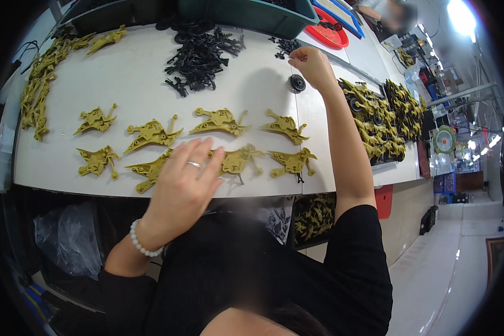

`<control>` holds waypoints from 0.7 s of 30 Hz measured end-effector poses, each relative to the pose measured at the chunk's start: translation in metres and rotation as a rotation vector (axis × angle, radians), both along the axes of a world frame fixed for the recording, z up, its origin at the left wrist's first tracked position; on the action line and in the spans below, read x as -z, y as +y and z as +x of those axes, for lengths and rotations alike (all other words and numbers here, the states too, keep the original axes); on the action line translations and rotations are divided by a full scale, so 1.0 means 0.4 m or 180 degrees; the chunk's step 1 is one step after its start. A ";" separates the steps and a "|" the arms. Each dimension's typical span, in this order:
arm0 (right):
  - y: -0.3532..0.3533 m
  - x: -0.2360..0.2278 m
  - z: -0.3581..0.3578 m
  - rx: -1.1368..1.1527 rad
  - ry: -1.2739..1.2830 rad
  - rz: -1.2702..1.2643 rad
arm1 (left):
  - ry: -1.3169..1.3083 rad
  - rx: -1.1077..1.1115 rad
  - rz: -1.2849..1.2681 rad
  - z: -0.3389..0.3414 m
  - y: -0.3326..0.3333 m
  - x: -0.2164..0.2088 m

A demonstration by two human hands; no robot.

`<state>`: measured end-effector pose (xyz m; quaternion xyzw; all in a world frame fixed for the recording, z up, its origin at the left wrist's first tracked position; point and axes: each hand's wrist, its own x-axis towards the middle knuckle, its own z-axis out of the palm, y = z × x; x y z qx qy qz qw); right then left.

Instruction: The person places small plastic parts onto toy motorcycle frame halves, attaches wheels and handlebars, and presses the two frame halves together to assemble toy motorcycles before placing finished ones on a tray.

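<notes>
My left hand point(186, 182), wearing a ring, lies over the near row of olive-yellow plastic parts with its fingers stretched out. It partly covers one yellow part point(145, 172) and reaches to the edge of another yellow part point(239, 159); whether it presses on them I cannot tell. At the far right, my right hand point(315, 66) has thumb and fingertips pinched together beside a small heap of tiny black parts point(286, 47). What the pinch holds, if anything, is too small to make out. Just below that hand, a black wheel point(297, 83) rests on the white table point(134, 73).
A black pile of plastic pieces point(199, 59) lies at the table's back, before a dark green bin point(246, 17). Yellow parts point(39, 84) are heaped along the left edge. Assembled yellow-and-black pieces point(372, 120) stand in rows at right. A red tray point(327, 35) sits behind.
</notes>
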<state>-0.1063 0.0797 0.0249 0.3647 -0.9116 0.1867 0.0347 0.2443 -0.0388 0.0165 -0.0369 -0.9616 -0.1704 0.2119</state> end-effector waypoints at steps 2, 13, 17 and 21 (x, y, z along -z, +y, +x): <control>-0.059 0.024 -0.044 0.0256 -0.0244 0.0047 | 0.0109 -0.0255 0.0167 0.045 -0.042 -0.022; -0.069 0.017 -0.038 -0.0173 -0.0038 0.0077 | -0.0304 -0.0767 0.0157 0.166 -0.138 -0.007; -0.032 -0.034 0.096 -0.0400 -0.0792 -0.1107 | -0.0229 -0.0532 0.0029 0.152 -0.138 0.033; 0.015 -0.057 0.413 -0.1101 -0.1165 -0.1227 | -0.0014 -0.0484 -0.0334 0.149 -0.143 0.058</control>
